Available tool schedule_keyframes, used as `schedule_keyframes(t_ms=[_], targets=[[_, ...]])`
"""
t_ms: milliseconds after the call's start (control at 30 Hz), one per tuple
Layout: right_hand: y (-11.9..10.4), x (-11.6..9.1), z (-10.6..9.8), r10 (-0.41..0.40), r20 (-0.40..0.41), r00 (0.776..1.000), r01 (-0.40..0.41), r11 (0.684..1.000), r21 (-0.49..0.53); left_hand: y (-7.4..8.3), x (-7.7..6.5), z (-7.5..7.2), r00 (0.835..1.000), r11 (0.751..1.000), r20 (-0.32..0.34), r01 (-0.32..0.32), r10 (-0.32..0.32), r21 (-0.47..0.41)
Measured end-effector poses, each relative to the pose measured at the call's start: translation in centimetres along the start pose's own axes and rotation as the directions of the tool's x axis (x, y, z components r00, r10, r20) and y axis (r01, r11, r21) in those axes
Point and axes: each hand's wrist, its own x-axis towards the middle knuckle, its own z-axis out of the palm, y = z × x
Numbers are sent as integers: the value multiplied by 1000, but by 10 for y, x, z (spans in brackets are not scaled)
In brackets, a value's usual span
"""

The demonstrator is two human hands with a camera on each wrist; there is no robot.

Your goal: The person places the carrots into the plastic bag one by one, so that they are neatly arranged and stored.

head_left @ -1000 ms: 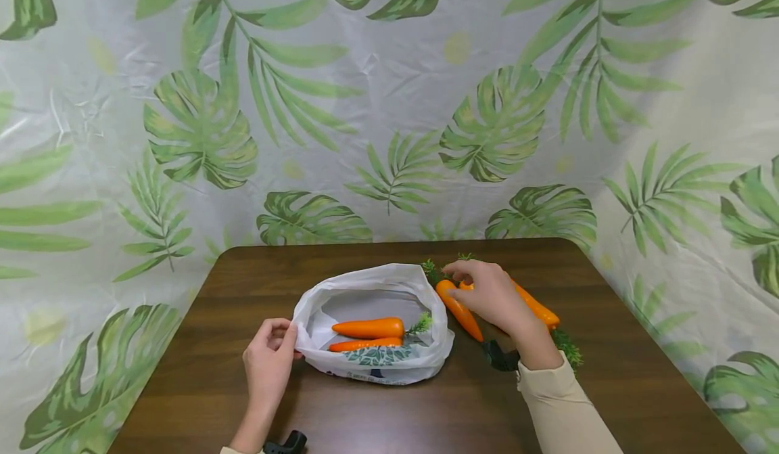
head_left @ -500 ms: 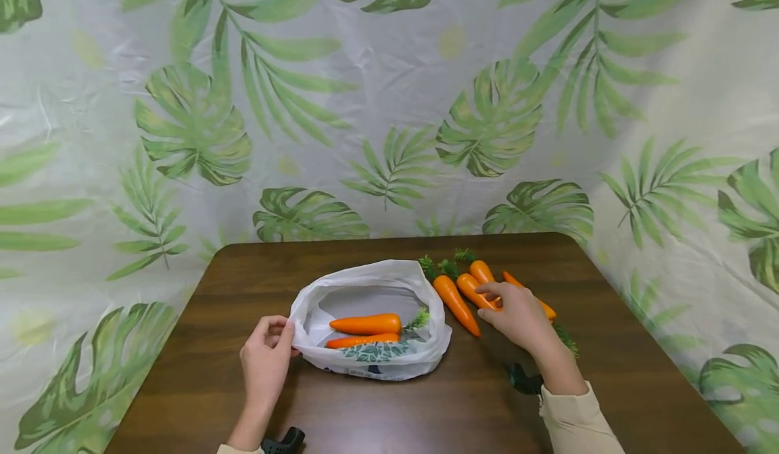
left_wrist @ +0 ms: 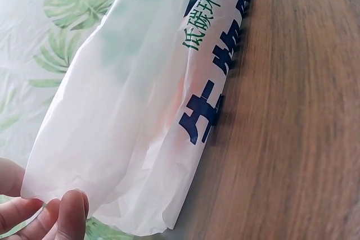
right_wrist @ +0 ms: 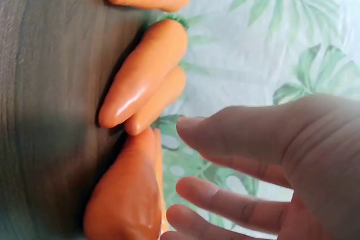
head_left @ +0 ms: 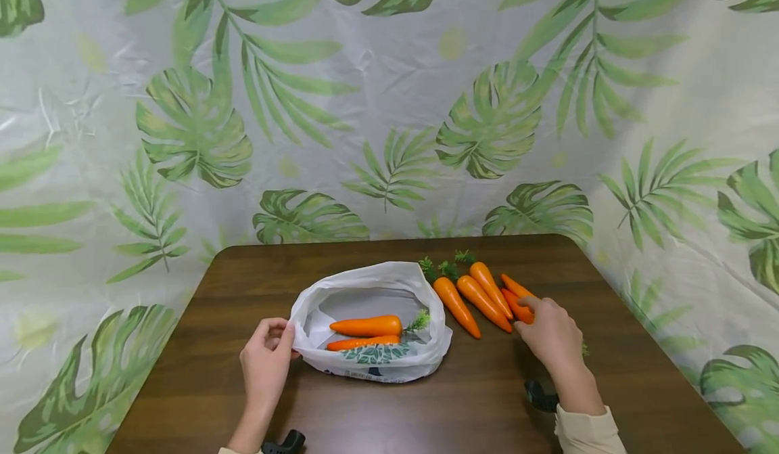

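At the bag's left edge, my left hand [head_left: 264, 356] pinches the rim of a white plastic bag [head_left: 389, 371] between thumb and fingers. Inside the bag lie two orange carrots, an upper carrot [head_left: 365, 325] with a green top and a lower carrot [head_left: 363, 342] partly behind the front wall. My right hand [head_left: 552, 335] is over the right-hand carrots, thumb and fingers apart and holding nothing in the right wrist view. Nearest to it is a carrot [right_wrist: 124, 195], partly covered by the hand in the head view, with another carrot [head_left: 514, 283] just behind.
Three more carrots lie between the bag and my right hand: a left carrot [head_left: 456, 306], a middle carrot [head_left: 483, 303] and a right carrot [head_left: 489, 288]. Everything rests on a dark wooden table [head_left: 213, 373]. A leaf-patterned sheet [head_left: 389, 102] hangs behind it.
My right hand has moved right and nearer to me, from the carrots beside the bag to those farther right. My left hand keeps its pinch on the bag rim.
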Motion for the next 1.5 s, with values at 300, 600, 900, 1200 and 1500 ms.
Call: schedule_keyframes(t_ms=[300,600,900,1200,1500], targets=[[8,4,1,31,-9,999,-31,998,-59,0,1,0,1000,1000,-1,-2,2,0],[18,6,6,71,33,997,-68,993,-92,0,0,0,1000,1000,8,10,-10,16],[16,4,3,57,73,996,-49,994,-99,-1,0,0,1000,1000,5,2,-3,20],[-25,0,-22,-3,57,998,5,999,-37,1,2,0,1000,1000,0,2,-2,12],[-71,4,-20,-114,49,992,111,992,66,0,0,0,1000,1000,10,11,-11,16]])
